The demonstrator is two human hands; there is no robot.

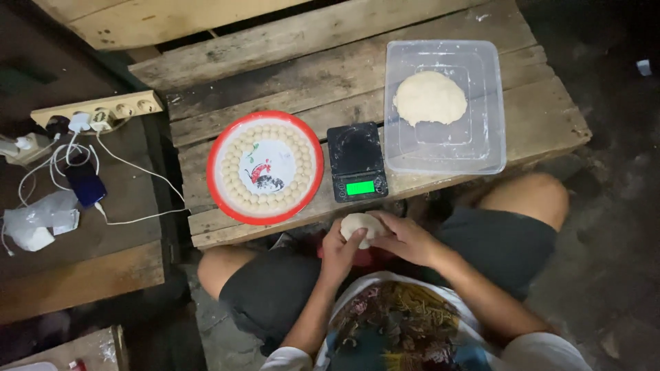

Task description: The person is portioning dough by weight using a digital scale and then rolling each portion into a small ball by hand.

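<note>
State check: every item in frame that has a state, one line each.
Dough piece: held in both hands.
Left hand: gripping it.
Right hand: gripping it.
Scale: on, display lit green, platform bare.
Plastic tub: lidless, dough lump inside.
Red-rimmed plate: ringed with dough balls.
Phone: plugged in.

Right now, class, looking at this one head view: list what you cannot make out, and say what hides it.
- Underside of the dough lump: covered by the left hand and right hand, head view.
- Reading on the scale: its green display is too small.
- Picture in the middle of the red-rimmed plate: too small and blurred.
- Floor at right: too dark.
- Person's shoulders: cut off by the bottom edge.
</note>
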